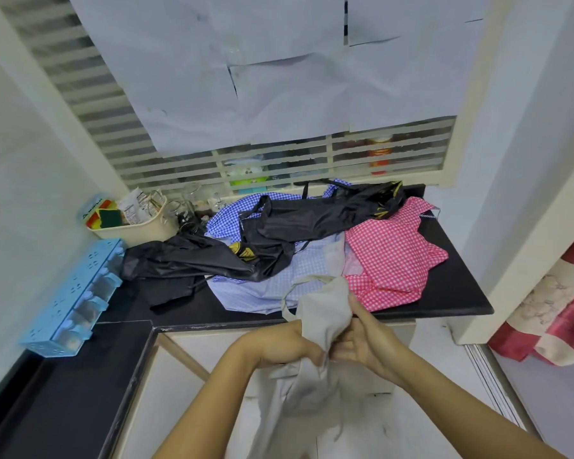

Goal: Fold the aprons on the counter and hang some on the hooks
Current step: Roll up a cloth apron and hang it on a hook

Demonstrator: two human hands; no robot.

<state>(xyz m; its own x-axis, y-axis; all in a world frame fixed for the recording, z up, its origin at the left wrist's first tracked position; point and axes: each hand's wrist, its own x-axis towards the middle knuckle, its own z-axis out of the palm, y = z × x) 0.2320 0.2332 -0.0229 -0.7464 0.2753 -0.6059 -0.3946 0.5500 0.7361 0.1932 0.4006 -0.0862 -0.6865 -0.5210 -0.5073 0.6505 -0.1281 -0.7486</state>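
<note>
Both hands meet low ctr of frame, just in front of the counter edge. Left hand (287,342) has fingers curled round a bunch of the beige apron (323,309). Right hand (362,339) grips the same cloth from the other side, thumb up along it. Apron top w/ a strap loop sticks up above the hands; the rest hangs down btwn the forearms toward the btm edge.

L to R: blue rack (70,293) at mid left, on the black counter (451,293). Behind it a cream basket (140,226) w/ sponges & packets, then some clear glasses (186,207). Left of ctr a black apron (186,260) lies crumpled, partly over the blue check apron (246,289). The 2nd black apron (328,213) sprawls across the pile's far side. Pink check apron (391,256) sits right of ctr, just beside the beige one's top. Red patterned curtain (564,313) at far right edge. Up top, paper sheets (279,77) cover the slatted window.
</note>
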